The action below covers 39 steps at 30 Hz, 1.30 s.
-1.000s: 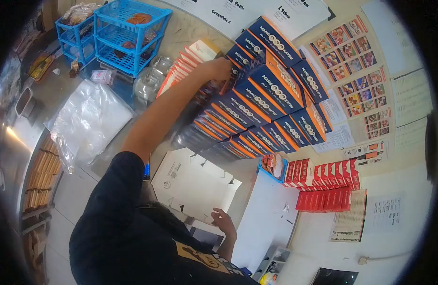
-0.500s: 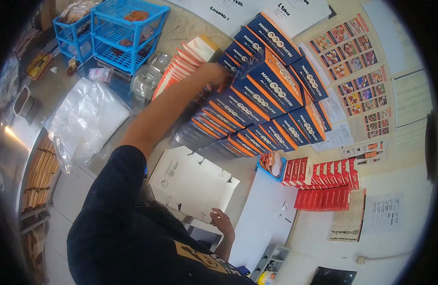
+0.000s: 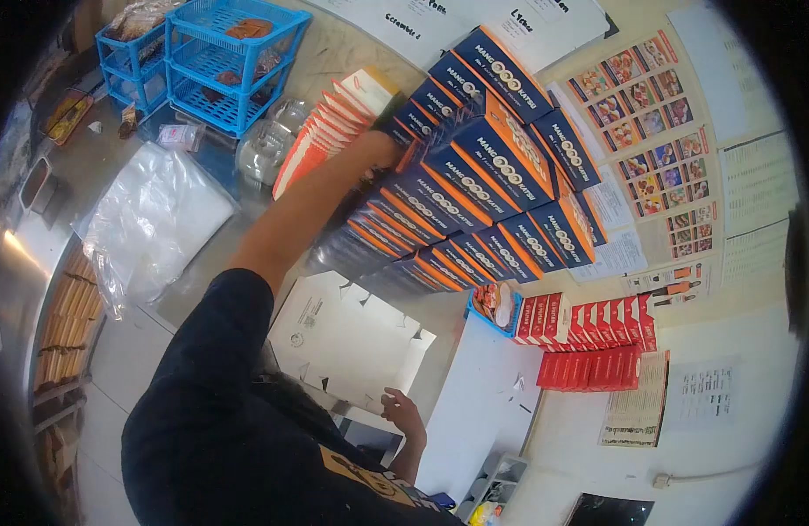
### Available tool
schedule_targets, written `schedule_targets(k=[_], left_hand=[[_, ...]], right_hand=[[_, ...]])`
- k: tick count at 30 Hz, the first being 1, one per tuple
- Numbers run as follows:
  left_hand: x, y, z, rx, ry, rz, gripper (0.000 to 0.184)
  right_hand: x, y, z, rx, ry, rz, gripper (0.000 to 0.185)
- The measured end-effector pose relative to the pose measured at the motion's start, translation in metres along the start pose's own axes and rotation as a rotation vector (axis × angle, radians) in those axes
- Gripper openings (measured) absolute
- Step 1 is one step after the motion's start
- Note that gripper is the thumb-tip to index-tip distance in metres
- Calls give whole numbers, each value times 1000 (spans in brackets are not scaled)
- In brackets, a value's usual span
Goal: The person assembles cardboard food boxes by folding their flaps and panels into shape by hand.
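Note:
My left hand (image 3: pixel 381 151) reaches across to the near side of the stacked dark blue and orange boxes (image 3: pixel 474 171). Its fingers are mostly hidden against the stack, so any hold on a box cannot be made out. Below the stack, an unfolded white cardboard box (image 3: pixel 347 337) with small cut flaps lies on the counter. My right hand (image 3: pixel 404 412) is at the lower edge of this cardboard, its fingers loosely bent and apart, with nothing seen in them.
Red-and-white folded cartons (image 3: pixel 334 123), clear round containers (image 3: pixel 264 153) and plastic bags (image 3: pixel 154 219) are left of the stack. Blue tiered baskets (image 3: pixel 233 57) stand at the upper left. Red boxes (image 3: pixel 588 368) are by the wall, near a small blue basket (image 3: pixel 495 307).
My left hand has drawn back slightly down and left along the stack. My right hand keeps its loose pose near the cardboard. The whole view has shifted a little.

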<state>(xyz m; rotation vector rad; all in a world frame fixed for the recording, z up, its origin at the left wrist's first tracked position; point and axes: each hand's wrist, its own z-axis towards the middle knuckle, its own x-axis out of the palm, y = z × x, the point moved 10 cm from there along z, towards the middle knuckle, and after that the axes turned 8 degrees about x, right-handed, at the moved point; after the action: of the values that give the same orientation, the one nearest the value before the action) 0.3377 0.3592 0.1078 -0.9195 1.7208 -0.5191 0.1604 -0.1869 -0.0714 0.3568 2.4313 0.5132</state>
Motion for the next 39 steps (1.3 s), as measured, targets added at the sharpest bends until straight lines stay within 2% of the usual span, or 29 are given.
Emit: schedule_targets(k=[5, 24, 28, 29, 31, 32, 33, 34, 35, 36, 37, 38, 39], left_hand=[[9, 20, 10, -124, -6, -118, 40], [52, 92, 43, -222, -123, -226, 39], [71, 107, 34, -166, -142, -196, 41], [80, 107, 25, -130, -130, -163, 41], [103, 93, -3, 0, -46, -21, 33], [123, 94, -23, 4, 29, 46, 31], [142, 95, -43, 13, 104, 112, 28], [161, 74, -75, 183, 136, 434, 26], [183, 56, -107, 242, 133, 448, 27], [204, 37, -140, 302, 128, 464, 29], [229, 26, -167, 214, 79, 183, 32], [268, 4, -187, 358, 77, 147, 37], [306, -13, -202, 504, 69, 98, 41]], right_hand=[[1, 10, -7, 15, 0, 22, 47], [4, -8, -11, 80, -27, 84, 47], [5, -17, -5, 90, -29, 65, 46], [8, -22, 2, 24, -35, 29, 46], [11, -26, 12, -32, -38, -64, 43], [11, -22, 16, -144, -42, -106, 39], [6, 7, -3, -65, 7, 37, 42], [2, 62, -32, -169, 44, 178, 41], [1, 120, -65, -320, 123, 130, 39], [1, 188, -111, -558, 189, 86, 39], [-5, 249, -162, -800, 240, 44, 39], [-1, 293, -211, -926, 395, 49, 41], [4, 329, -263, -1362, 426, -28, 45]])
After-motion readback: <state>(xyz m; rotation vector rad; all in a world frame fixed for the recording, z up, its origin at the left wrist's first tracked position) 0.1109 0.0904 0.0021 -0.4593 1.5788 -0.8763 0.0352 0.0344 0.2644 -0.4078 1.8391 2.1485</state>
